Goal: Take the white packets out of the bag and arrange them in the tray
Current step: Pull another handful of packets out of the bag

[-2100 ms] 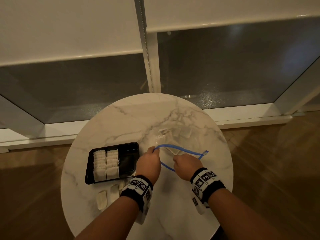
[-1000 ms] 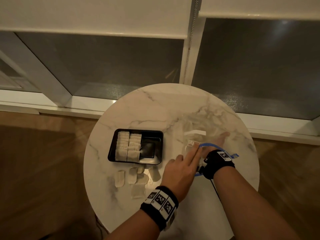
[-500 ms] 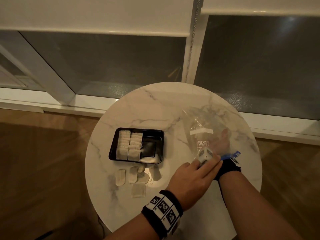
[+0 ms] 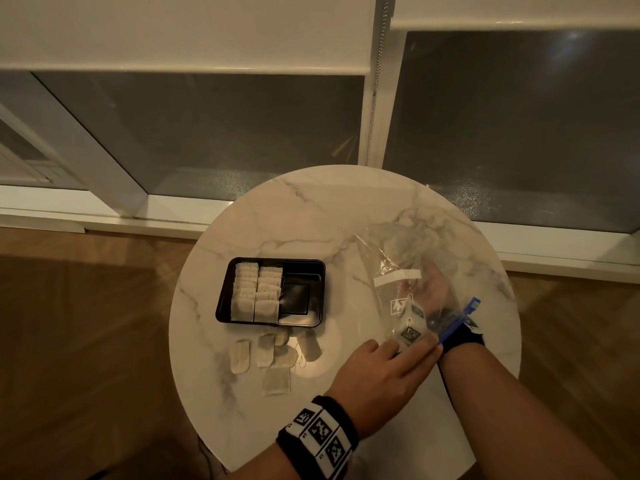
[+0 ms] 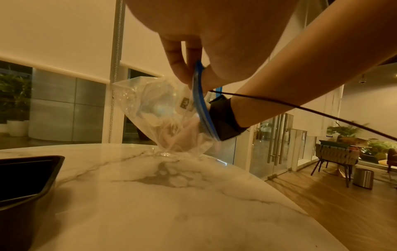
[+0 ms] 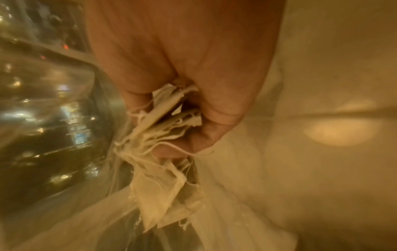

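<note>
Bag (image 4: 388, 258) over right hand (image 6: 182, 64), teabags (image 6: 167, 125) gripped inside; left hand (image 4: 377, 379) pinches rim (image 5: 199, 98).

Black tray (image 4: 298, 299) (marble table (image 4: 311, 216) beneath)

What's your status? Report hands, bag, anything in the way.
Left hand pinches blue rim of zip bag. Right hand inside it, gripping bunch of tea bags. Black tray, loose sachets apart on the left, nothing blocking.

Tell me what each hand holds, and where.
Left hand pinches the bag at its blue zip rim. Right hand, inside the bag, grips a bunch of tea bags by one end.
</note>
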{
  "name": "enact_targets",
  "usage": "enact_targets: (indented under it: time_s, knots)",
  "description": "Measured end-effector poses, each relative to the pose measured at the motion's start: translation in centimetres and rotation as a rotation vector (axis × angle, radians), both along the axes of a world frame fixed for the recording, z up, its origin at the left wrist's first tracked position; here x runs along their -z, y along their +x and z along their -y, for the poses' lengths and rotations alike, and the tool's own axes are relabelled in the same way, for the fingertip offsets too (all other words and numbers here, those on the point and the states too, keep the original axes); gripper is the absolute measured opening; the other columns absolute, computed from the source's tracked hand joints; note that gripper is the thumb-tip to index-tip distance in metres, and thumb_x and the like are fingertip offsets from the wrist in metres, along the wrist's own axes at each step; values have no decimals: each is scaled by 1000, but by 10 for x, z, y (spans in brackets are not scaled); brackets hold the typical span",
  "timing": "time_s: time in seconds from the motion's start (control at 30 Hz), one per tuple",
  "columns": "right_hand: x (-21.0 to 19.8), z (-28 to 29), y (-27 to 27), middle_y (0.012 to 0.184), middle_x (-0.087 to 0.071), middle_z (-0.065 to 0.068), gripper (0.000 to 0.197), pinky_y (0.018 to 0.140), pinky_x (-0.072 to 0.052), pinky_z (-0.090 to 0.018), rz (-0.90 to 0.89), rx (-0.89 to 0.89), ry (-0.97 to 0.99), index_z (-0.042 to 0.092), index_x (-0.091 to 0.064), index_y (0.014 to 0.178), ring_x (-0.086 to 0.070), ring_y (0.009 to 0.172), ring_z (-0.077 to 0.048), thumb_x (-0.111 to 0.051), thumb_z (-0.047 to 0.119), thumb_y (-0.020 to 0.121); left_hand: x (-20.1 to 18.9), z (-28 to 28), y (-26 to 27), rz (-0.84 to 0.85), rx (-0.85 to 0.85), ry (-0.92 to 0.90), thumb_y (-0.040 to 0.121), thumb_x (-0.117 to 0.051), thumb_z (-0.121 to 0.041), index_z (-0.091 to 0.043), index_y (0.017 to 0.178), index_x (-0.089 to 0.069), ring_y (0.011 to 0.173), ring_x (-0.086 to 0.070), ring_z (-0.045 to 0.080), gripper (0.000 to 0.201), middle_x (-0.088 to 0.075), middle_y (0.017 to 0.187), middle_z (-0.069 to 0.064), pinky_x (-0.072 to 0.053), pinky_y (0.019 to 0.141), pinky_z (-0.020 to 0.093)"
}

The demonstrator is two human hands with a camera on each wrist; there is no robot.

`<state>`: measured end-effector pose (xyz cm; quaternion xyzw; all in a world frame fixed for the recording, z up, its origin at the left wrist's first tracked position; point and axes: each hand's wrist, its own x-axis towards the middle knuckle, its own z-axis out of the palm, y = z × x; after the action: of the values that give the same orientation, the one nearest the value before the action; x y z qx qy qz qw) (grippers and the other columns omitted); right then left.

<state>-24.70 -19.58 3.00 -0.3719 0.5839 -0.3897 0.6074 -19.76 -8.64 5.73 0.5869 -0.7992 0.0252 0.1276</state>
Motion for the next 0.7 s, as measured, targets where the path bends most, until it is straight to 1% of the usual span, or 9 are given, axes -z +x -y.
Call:
enact_targets:
  time_s: [0.07,0.13,0.2,0.33,0.4,0.5,0.6,0.67,0.7]
  knots:
    - [-6,38,4,106,-59,-9,38,75,-58,-25,546,-115,400,1,-55,131,-59,109,-28,-38,21,103,2,-3,0,-1,-17,24,100,-34,-15,-16,148,-41,79,-54,16,49,-41,151,0,-47,62,28]
    - [10,81,-7,88,-57,1,35,56,-56,-25,314,-51,399,12,-48,134,-64,80,-15,-39,30,106,5,-4,0,-49,-68,41,97,-34,-13,-15,148,-41,78,-55,18,51,-41,151,3,-48,61,28]
    - [7,100,-9,74,-62,-2,38,58,-50,-32,198,-267,499,13,-59,122,-62,63,-19,-42,41,104,8,-2,1,-123,-136,65,92,-35,-9,-13,146,-41,75,-56,20,55,-36,153,5,-49,58,30]
    - [17,89,-6,116,-64,-14,37,74,-57,-38,64,-406,357,6,-55,129,-65,92,-25,-63,21,95,15,6,11,-180,-210,148,80,-41,-5,-10,147,-39,77,-57,22,67,-30,154,7,-53,55,34]
    - [7,86,-7,111,-66,-15,27,86,-54,-43,12,-444,378,8,-64,112,-64,94,-29,-68,26,92,16,12,18,-182,-238,178,80,-39,-5,-9,148,-39,80,-60,23,68,-31,154,8,-54,55,34]
    - [-4,73,-10,90,-69,-11,7,72,-55,-39,26,-430,430,9,-67,99,-64,83,-27,-65,15,94,15,23,25,-202,-277,211,79,-48,-2,-7,151,-33,88,-61,26,74,-26,156,8,-57,60,37]
    - [-12,64,-13,80,-63,-18,11,60,-49,-35,-11,-456,373,5,-64,87,-60,70,-26,-56,2,94,13,33,27,-196,-316,208,71,-61,2,-7,149,-35,83,-60,25,83,-27,157,8,-55,56,33]
    - [-14,59,-13,86,-64,-22,10,58,-50,-37,-48,-443,310,1,-62,97,-63,70,-30,-56,0,89,13,39,25,-181,-346,213,69,-68,3,-6,149,-37,83,-60,24,86,-29,158,9,-54,53,30]
    - [-13,57,-14,94,-67,-22,22,61,-55,-38,-40,-423,286,1,-58,109,-67,77,-31,-60,4,87,15,42,24,-183,-360,210,70,-69,4,-6,150,-36,85,-60,24,87,-29,159,10,-55,54,30]
